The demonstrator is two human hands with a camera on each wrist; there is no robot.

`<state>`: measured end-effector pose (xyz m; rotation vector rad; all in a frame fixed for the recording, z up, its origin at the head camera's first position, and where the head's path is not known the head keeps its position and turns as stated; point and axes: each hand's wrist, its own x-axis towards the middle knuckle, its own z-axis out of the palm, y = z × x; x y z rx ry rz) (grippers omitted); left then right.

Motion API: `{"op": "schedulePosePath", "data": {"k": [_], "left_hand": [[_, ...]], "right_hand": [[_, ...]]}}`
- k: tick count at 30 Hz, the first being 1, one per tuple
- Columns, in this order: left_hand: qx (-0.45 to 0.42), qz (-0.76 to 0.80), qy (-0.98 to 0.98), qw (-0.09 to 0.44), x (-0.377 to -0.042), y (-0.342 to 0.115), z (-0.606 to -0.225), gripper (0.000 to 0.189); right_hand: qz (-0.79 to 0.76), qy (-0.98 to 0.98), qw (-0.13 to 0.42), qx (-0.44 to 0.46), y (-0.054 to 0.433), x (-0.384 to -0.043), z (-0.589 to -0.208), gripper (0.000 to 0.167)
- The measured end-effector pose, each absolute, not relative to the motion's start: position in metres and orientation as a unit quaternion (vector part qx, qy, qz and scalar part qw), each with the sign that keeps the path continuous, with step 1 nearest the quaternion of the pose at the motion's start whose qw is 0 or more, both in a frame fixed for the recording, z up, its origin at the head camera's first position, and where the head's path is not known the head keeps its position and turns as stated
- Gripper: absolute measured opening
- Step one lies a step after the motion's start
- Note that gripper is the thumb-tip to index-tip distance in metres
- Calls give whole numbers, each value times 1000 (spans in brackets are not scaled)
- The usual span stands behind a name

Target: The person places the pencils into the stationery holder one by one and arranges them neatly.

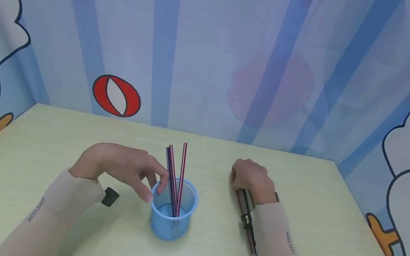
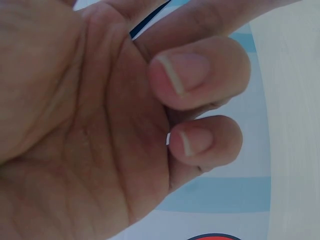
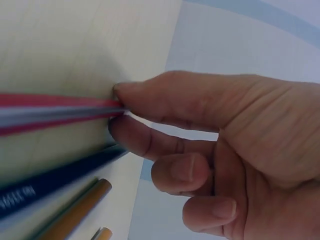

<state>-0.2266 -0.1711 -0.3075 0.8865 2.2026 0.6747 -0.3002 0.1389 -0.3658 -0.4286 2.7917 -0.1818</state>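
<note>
A translucent blue cup [image 1: 169, 229] stands on the table, with several slim striped pencils [image 1: 183, 160] leaning up out of it. At its left rim my left hand [image 1: 124, 164] pinches the edge, thumb outside and index finger inside. That hand's ring and little fingers [image 2: 200, 75] curl loosely in the left wrist view, where the cup is hidden. Over to the right, my right hand [image 1: 253, 181] pinches the end of a red-and-white striped pencil [image 3: 55, 116] between thumb and index finger. Beside it lie a navy pencil [image 3: 55, 182] with pale lettering and an orange-ended pencil [image 3: 75, 210].
The pale yellow-green table [image 1: 110, 243] runs back to a blue striped backdrop [image 1: 217, 49] with cartoon drawings. Dark wrist cameras [image 1: 110, 197] are worn on both arms. The right sleeve [image 1: 282, 252] partly covers the pencils lying on the table.
</note>
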Motion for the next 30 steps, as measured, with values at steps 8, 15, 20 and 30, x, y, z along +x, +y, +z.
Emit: {"op": "schedulePosePath", "data": {"k": [8, 15, 20, 30], "left_hand": [[341, 257, 842, 330, -226, -171, -307, 17], [337, 258, 843, 329, -224, -172, -307, 15], [337, 261, 842, 330, -225, -173, -308, 15], [341, 258, 842, 329, -227, -172, -308, 14]], "right_hand": [[-123, 960, 196, -157, 144, -303, -370, 13], [-165, 936, 226, -216, 153, -309, -371, 16], [-200, 918, 230, -253, 160, -311, -363, 9], [-285, 891, 208, -285, 172, -313, -349, 15]]}}
